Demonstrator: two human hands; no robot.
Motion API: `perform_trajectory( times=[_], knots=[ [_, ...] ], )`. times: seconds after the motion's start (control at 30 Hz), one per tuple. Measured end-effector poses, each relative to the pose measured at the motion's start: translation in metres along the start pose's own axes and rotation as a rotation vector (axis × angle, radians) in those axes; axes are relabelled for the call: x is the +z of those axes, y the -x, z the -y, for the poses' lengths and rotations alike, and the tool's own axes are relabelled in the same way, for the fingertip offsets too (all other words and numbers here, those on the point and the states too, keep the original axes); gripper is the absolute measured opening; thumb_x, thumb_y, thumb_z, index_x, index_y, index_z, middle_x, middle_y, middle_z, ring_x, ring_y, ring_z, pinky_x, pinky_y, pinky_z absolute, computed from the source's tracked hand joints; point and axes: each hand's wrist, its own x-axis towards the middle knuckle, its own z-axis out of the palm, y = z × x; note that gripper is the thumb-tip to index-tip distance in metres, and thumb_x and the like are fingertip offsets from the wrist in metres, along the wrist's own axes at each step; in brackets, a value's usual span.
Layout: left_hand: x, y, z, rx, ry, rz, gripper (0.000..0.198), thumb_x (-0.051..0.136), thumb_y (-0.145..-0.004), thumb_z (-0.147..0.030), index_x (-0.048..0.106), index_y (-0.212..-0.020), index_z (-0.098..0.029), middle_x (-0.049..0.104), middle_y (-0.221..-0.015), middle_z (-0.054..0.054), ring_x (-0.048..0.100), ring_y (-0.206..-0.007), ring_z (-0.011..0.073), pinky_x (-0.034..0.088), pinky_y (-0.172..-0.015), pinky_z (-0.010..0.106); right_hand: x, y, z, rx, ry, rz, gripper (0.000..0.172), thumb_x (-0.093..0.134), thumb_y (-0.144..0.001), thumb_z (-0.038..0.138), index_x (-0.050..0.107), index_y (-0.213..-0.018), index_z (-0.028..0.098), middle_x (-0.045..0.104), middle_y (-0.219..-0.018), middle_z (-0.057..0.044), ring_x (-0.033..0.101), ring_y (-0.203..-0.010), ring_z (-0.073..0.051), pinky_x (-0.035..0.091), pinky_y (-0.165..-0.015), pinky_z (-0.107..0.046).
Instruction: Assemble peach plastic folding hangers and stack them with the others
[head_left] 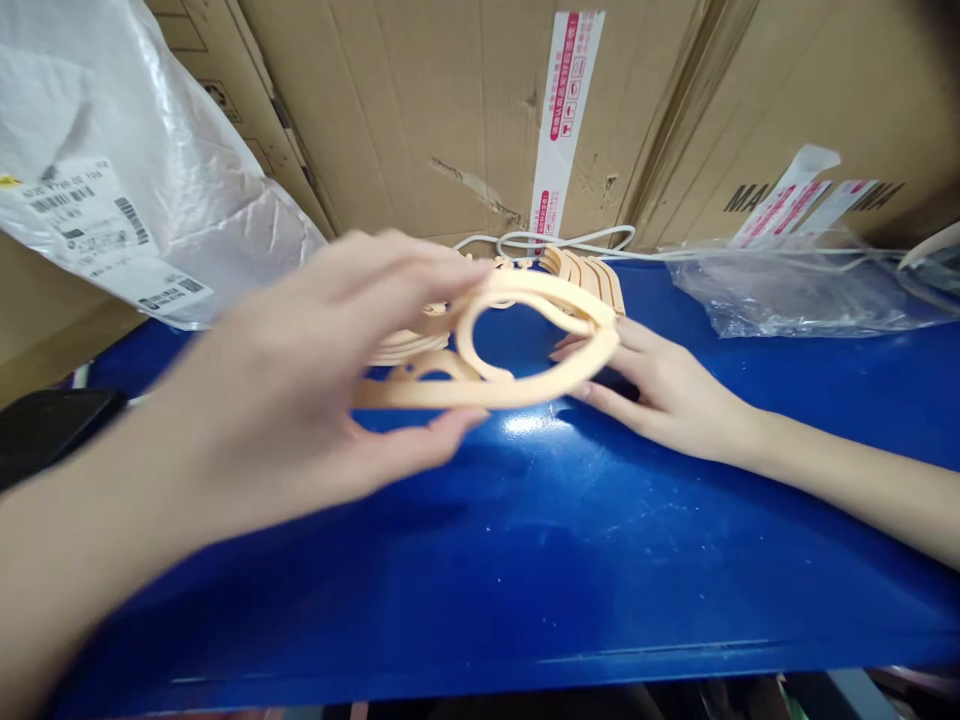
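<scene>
The left hand's fingers [405, 262] lie over the top of a peach plastic piece [480, 392], with the thumb pressed up under its straight lower bar. That pinch grips it firmly and likely keeps the flat, looped shape roughly level and lifted just clear of the surface. The left hand [292, 400] is blurred, so its finer finger positions are hard to read.

At 3 o'clock from the piece, the right hand [667, 395] lies low with its fingers stretched out and unclenched. Its fingertips [581, 352] meet the rim of the oval loop, seemingly to steady that end rather than grasp it.

The piece hangs over the middle of the blue table [525, 560]. At 12 o'clock from it a stack of similar peach pieces [592, 272] leans on edge, within easy reach. A white cable [570, 238] runs behind the stack, in front of the cardboard boxes [420, 120]. A white labelled bag [172, 190] sits at 10 o'clock, a clear plastic bag [795, 295] at 2 o'clock, and a dark phone [52, 420] at 9 o'clock.
</scene>
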Motion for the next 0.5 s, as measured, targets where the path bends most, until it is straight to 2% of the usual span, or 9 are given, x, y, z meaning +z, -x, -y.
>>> perform_trajectory(
  times=[0.1,0.17,0.2,0.27,0.3,0.43,0.5],
  knots=[
    [-0.017,0.005,0.027,-0.209,0.044,0.067,0.065,0.069,-0.079,-0.054,0.054,-0.135,-0.026,0.065,-0.122,0.0,0.064,-0.103,0.0218,0.051,-0.1,0.044,0.004,0.001,0.0,-0.066,0.071,0.111,0.038,0.047,-0.097,0.043,0.058,-0.125,0.02,0.058,-0.131,-0.012,0.055,-0.119,-0.026,0.044,-0.1,-0.046],
    [-0.02,0.011,0.047,-0.238,0.157,0.034,0.07,0.068,-0.075,-0.064,0.058,-0.133,-0.025,0.066,-0.123,-0.001,0.066,-0.104,0.022,0.048,-0.107,0.046,0.006,0.001,0.001,-0.075,0.074,0.133,0.037,0.047,-0.098,0.043,0.059,-0.124,0.02,0.057,-0.133,-0.011,0.054,-0.12,-0.025,0.044,-0.1,-0.046],
    [-0.019,0.015,0.055,-0.303,0.146,0.075,0.071,0.071,-0.075,-0.06,0.055,-0.135,-0.025,0.065,-0.126,-0.002,0.065,-0.108,0.0217,0.045,-0.11,0.046,0.006,0.002,0.001,-0.073,0.069,0.137,0.037,0.046,-0.098,0.043,0.059,-0.124,0.02,0.057,-0.133,-0.012,0.054,-0.12,-0.025,0.044,-0.101,-0.045],
    [-0.014,0.021,0.067,-0.286,0.133,0.041,0.068,0.073,-0.075,-0.056,0.057,-0.133,-0.024,0.069,-0.117,-0.003,0.067,-0.1,0.0189,0.049,-0.105,0.044,0.006,0.002,0.0,-0.074,0.064,0.139,0.037,0.046,-0.098,0.042,0.059,-0.124,0.019,0.057,-0.133,-0.012,0.054,-0.12,-0.025,0.044,-0.101,-0.046],
    [-0.012,0.023,0.069,-0.302,0.135,0.058,0.067,0.073,-0.076,-0.053,0.056,-0.134,-0.025,0.068,-0.12,-0.003,0.067,-0.102,0.0183,0.049,-0.103,0.042,0.006,0.002,0.0,-0.077,0.062,0.138,0.037,0.046,-0.098,0.042,0.059,-0.124,0.019,0.057,-0.133,-0.013,0.054,-0.12,-0.026,0.044,-0.101,-0.046],
    [-0.002,0.029,0.068,-0.223,0.011,0.085,0.059,0.062,-0.083,-0.052,0.057,-0.131,-0.017,0.067,-0.123,0.004,0.066,-0.101,0.0193,0.055,-0.093,0.036,0.006,0.002,0.0,-0.083,0.063,0.127,0.036,0.045,-0.098,0.041,0.059,-0.123,0.019,0.057,-0.132,-0.013,0.055,-0.118,-0.026,0.045,-0.099,-0.048],
    [0.001,0.03,0.067,-0.194,0.019,0.071,0.056,0.063,-0.083,-0.048,0.058,-0.129,-0.017,0.068,-0.121,0.004,0.067,-0.099,0.019,0.055,-0.091,0.032,0.006,0.002,0.0,-0.084,0.07,0.128,0.036,0.046,-0.098,0.04,0.059,-0.123,0.019,0.057,-0.132,-0.013,0.055,-0.118,-0.026,0.045,-0.1,-0.047]
  ],
)
